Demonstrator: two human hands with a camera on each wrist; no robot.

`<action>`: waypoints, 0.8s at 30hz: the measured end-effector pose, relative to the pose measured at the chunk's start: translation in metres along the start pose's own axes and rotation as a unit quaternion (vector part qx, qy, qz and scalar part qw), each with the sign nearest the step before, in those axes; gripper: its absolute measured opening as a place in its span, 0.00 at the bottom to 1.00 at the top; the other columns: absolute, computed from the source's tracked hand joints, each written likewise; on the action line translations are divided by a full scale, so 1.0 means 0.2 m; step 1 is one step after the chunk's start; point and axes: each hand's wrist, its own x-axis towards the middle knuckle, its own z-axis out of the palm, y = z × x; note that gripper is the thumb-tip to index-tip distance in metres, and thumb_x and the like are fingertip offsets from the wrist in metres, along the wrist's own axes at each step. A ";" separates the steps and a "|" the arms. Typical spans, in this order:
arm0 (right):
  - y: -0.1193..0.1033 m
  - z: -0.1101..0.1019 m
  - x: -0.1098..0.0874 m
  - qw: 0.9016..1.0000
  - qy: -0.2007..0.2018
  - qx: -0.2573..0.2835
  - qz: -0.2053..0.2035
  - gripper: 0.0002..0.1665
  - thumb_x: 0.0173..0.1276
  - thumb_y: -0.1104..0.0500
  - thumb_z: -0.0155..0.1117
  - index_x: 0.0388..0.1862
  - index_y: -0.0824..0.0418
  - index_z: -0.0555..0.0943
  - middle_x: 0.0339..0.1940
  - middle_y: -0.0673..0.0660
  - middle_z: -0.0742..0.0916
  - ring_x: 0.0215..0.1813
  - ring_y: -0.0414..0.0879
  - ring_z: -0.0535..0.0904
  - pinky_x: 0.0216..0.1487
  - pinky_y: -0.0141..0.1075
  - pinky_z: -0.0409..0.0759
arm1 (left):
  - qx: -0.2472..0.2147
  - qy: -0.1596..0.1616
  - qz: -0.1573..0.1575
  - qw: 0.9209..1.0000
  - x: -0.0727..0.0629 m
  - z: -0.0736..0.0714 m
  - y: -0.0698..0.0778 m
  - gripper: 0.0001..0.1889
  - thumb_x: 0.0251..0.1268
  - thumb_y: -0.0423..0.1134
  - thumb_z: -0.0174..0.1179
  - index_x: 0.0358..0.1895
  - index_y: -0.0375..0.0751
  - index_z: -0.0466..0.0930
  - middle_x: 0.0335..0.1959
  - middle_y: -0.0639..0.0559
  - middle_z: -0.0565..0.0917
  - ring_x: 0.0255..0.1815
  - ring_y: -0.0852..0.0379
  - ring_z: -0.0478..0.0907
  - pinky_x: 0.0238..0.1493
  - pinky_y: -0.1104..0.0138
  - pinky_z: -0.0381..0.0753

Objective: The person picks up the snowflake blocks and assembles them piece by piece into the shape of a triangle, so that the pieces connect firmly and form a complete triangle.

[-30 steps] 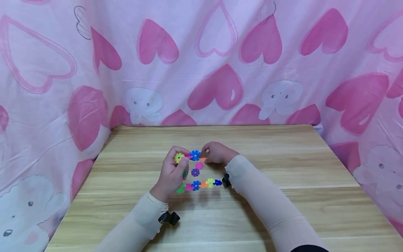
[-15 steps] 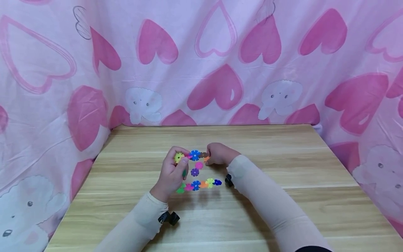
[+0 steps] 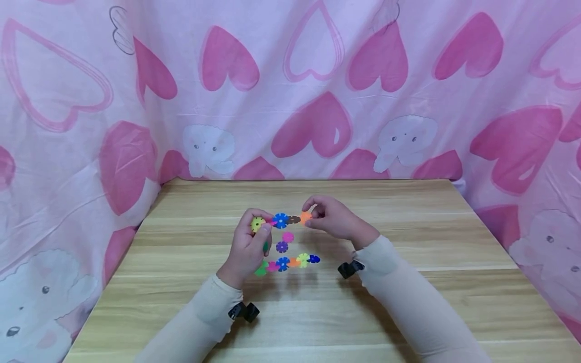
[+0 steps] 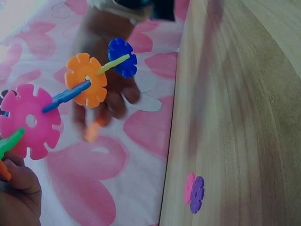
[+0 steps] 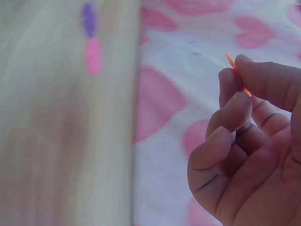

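My left hand (image 3: 247,244) grips a chain of linked, notched plastic flower discs above the table. Its upper arm runs from a yellow disc (image 3: 257,224) through pink and a blue disc (image 3: 280,220) to a brown disc (image 3: 293,220). Along the lower arm are green, pink, blue, orange and yellow discs, with a dark blue disc (image 3: 313,259) at the tip. Between thumb and forefinger, my right hand (image 3: 333,217) pinches a loose orange disc (image 5: 240,75), just right of the brown one. My left fingers hide part of the chain's side.
A pink disc (image 3: 288,236) and a purple disc (image 3: 282,247) lie touching on the wooden table (image 3: 408,302), seen between the chain's two arms. A pink heart-patterned cloth (image 3: 308,101) hangs behind and beside the table.
My right hand has moved right and slightly away from the brown disc, uncovering it. The orange disc went with it and now faces the head camera more. The left hand barely moved.
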 end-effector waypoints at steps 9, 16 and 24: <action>-0.11 -0.04 -0.21 0.991 0.039 0.070 -0.109 0.18 0.71 0.69 0.69 0.58 0.58 0.81 0.38 0.60 0.81 0.35 0.52 0.74 0.31 0.34 0.77 | -0.011 0.003 0.010 1.000 0.00 0.00 0.00 0.07 0.83 0.28 0.45 0.55 0.32 0.70 0.18 0.45 0.70 0.14 0.52 0.69 0.16 0.66 0.74; -0.13 -0.01 -0.28 0.985 0.057 0.081 -0.140 0.16 0.71 0.70 0.67 0.56 0.60 0.83 0.37 0.59 0.79 0.33 0.50 0.72 0.30 0.32 0.74 | -0.011 -0.004 0.016 1.000 0.01 0.01 0.00 0.07 0.83 0.27 0.44 0.55 0.31 0.69 0.18 0.46 0.70 0.14 0.52 0.69 0.16 0.66 0.74; -0.14 0.02 -0.29 0.981 0.066 0.101 -0.150 0.16 0.72 0.71 0.67 0.56 0.62 0.82 0.40 0.60 0.83 0.36 0.50 0.76 0.34 0.32 0.79 | -0.004 -0.004 -0.001 1.000 0.00 0.00 0.01 0.07 0.83 0.29 0.45 0.54 0.32 0.69 0.18 0.46 0.71 0.15 0.52 0.70 0.17 0.66 0.75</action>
